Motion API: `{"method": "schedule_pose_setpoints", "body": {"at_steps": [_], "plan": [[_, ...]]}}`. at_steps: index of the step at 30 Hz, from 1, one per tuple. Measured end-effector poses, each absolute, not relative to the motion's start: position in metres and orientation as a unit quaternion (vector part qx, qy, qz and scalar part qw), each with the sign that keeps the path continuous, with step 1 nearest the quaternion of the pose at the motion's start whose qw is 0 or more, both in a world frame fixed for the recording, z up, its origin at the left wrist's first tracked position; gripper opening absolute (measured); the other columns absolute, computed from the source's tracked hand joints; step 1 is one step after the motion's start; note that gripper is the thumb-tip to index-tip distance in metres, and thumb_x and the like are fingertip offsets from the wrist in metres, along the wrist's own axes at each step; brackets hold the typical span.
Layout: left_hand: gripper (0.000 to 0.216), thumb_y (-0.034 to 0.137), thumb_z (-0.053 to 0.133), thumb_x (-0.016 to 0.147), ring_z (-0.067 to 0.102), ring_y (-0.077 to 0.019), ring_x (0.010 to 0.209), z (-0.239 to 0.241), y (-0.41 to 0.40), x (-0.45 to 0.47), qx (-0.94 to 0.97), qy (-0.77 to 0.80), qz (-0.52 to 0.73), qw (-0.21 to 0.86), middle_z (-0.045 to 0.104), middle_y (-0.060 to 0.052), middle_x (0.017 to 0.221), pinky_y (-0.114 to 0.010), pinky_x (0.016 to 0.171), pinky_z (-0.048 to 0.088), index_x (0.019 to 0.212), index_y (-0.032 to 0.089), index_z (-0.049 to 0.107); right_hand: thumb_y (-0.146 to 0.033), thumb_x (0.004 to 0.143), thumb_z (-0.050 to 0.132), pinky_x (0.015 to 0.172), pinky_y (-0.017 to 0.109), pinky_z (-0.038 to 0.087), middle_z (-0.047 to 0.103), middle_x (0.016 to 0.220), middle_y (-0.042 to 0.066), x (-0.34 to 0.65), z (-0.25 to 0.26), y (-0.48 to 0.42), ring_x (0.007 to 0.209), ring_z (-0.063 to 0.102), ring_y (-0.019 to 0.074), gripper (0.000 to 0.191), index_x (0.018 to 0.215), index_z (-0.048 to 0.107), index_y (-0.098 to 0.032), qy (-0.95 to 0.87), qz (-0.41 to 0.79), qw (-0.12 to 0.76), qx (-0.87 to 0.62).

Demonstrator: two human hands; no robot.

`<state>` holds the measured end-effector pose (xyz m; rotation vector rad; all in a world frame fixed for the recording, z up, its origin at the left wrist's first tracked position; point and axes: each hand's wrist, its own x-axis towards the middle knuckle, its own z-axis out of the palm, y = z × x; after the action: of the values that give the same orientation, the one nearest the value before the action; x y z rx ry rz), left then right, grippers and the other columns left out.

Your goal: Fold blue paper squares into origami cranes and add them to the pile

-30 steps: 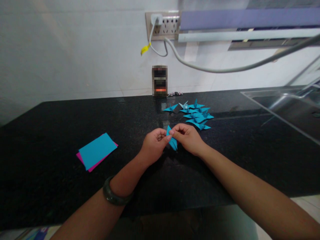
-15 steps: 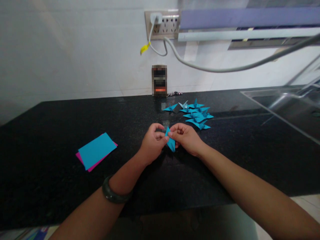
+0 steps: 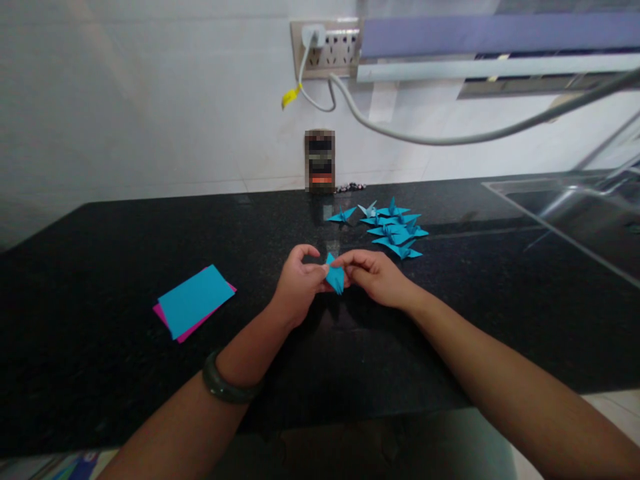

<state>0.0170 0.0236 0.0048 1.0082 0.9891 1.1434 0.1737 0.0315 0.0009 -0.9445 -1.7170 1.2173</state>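
Note:
A small folded piece of blue paper (image 3: 335, 277) is pinched from both sides above the black countertop (image 3: 100, 267). My left hand (image 3: 296, 287) grips its left side with thumb and fingers closed. My right hand (image 3: 376, 275) grips its right side the same way. Just beyond my hands lies a cluster of several finished blue paper cranes (image 3: 393, 230).
A stack of flat paper sheets (image 3: 194, 302), blue on top of pink, lies to the left. A dark small box (image 3: 320, 161) stands against the white wall. A wall socket (image 3: 325, 48) with a cable (image 3: 450, 139) hangs above. A metal sink (image 3: 575, 207) is at the right.
Both hands have shifted slightly away from me with the folded paper, and the paper piece looks shorter and more compact between the fingers.

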Motion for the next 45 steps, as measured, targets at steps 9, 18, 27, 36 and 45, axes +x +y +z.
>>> {"method": "schedule_pose_setpoints", "body": {"at_steps": [9, 18, 27, 36, 45], "plan": [[0.02, 0.034, 0.059, 0.074, 0.055, -0.0094, 0.052, 0.004, 0.026, 0.017, 0.482, 0.479, 0.45, 0.58, 0.06, 0.0, 0.059, -0.023, 0.054, 0.048, 0.078, 0.013, 0.059, -0.022, 0.072, 0.063, 0.062, 0.026, 0.043, 0.055, 0.071, 0.001, 0.178, -0.003, 0.038, 0.068, 0.052, 0.0122, 0.007, 0.068, 0.068, -0.019, -0.722, 0.305, 0.466, -0.41], [0.027, 0.027, 0.076, 0.057, 0.061, -0.0125, 0.06, 0.002, 0.023, 0.016, 0.494, 0.438, 0.477, 0.58, 0.068, -0.003, 0.066, -0.025, 0.061, 0.047, 0.076, 0.012, 0.065, -0.038, 0.065, 0.068, 0.045, 0.023, 0.04, 0.058, 0.057, -0.001, 0.174, 0.002, 0.032, 0.044, 0.049, 0.008, 0.026, 0.07, 0.06, -0.014, -0.592, 0.514, 0.428, -0.45], [0.022, 0.023, 0.075, 0.055, 0.061, -0.0118, 0.056, 0.002, 0.023, 0.018, 0.482, 0.456, 0.487, 0.568, 0.068, -0.002, 0.062, -0.023, 0.058, 0.047, 0.071, 0.012, 0.066, -0.023, 0.069, 0.065, 0.054, 0.022, 0.041, 0.054, 0.07, -0.002, 0.17, -0.006, 0.033, 0.059, 0.049, 0.0092, 0.016, 0.08, 0.055, -0.018, -0.665, 0.335, 0.495, -0.447], [0.014, 0.025, 0.07, 0.062, 0.063, -0.0139, 0.056, -0.003, 0.023, 0.016, 0.569, 0.502, 0.472, 0.45, 0.07, -0.003, 0.063, -0.023, 0.052, 0.047, 0.069, 0.013, 0.066, -0.021, 0.073, 0.063, 0.056, 0.023, 0.042, 0.056, 0.074, 0.0, 0.17, -0.009, 0.031, 0.063, 0.051, 0.0105, 0.007, 0.079, 0.059, -0.019, -0.704, 0.244, 0.49, -0.452], [0.014, 0.026, 0.068, 0.064, 0.065, -0.0151, 0.059, -0.002, 0.023, 0.017, 0.596, 0.501, 0.462, 0.425, 0.071, -0.004, 0.066, -0.023, 0.054, 0.049, 0.07, 0.014, 0.067, -0.021, 0.072, 0.063, 0.055, 0.023, 0.042, 0.055, 0.072, 0.0, 0.17, -0.008, 0.032, 0.061, 0.051, 0.0103, 0.009, 0.079, 0.059, -0.018, -0.685, 0.266, 0.503, -0.455]]}}
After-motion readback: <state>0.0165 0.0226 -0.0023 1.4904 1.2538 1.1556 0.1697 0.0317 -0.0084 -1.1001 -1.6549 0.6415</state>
